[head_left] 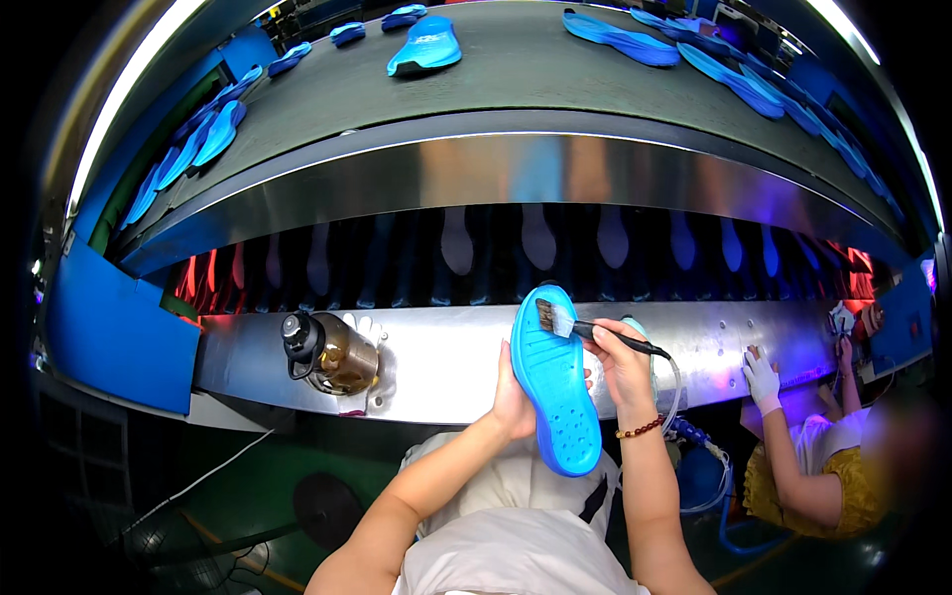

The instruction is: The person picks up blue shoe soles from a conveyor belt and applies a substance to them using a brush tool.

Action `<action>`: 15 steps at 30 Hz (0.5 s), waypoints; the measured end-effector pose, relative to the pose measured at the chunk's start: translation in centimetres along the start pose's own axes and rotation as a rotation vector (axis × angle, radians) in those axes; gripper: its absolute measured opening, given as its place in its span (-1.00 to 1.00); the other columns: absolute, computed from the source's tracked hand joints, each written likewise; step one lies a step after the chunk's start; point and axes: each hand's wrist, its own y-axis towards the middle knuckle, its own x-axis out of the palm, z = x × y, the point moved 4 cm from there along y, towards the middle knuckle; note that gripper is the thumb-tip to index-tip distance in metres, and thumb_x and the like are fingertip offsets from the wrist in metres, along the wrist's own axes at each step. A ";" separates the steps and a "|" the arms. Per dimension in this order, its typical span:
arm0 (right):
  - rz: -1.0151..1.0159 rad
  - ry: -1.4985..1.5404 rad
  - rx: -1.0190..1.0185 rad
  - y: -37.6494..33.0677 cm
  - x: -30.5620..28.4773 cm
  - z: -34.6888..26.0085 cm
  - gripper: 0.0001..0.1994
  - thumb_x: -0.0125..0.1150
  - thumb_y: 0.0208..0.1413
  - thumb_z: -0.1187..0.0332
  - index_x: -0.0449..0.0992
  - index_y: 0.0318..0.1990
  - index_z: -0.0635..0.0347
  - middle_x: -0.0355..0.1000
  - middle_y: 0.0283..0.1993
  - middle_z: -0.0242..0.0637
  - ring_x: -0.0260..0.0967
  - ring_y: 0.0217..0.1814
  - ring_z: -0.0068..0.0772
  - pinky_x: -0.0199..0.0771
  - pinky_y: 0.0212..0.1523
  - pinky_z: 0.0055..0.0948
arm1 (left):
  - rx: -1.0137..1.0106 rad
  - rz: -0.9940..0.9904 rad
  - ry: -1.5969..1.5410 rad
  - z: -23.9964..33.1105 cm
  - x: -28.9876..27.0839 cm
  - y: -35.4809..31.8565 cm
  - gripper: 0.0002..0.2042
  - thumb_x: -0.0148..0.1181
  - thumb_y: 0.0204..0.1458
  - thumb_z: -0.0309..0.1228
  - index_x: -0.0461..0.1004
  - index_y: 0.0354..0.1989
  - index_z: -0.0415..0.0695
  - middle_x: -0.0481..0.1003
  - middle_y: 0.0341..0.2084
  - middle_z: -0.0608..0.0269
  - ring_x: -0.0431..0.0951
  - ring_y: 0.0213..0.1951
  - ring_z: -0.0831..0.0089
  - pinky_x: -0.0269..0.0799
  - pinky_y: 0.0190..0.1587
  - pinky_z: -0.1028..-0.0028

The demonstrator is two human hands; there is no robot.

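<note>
Over bench edge | left hand: sole | right hand: brush | bottle apart

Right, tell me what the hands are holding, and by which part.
The left hand holds the blue shoe sole by its left edge, around mid-length. The right hand holds the brush by its black handle.

Grey-green flat conveyor belt stands beyond a long silver metal bench; white tube lights above, green floor below.
</note>
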 end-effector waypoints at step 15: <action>-0.459 -0.942 -0.414 -6.5 4.4 -2.5 -0.81 0.21 -0.20 0.46 0.52 -0.36 0.29 0.47 -0.43 -0.10 0.45 -0.41 -0.24 0.41 -0.35 -0.46 | 0.269 0.191 0.172 3.6 -2.7 0.1 -0.13 -0.59 -0.12 0.38 0.20 0.04 -0.18 0.37 -0.18 -0.03 0.39 -0.10 0.20 0.32 -0.05 0.21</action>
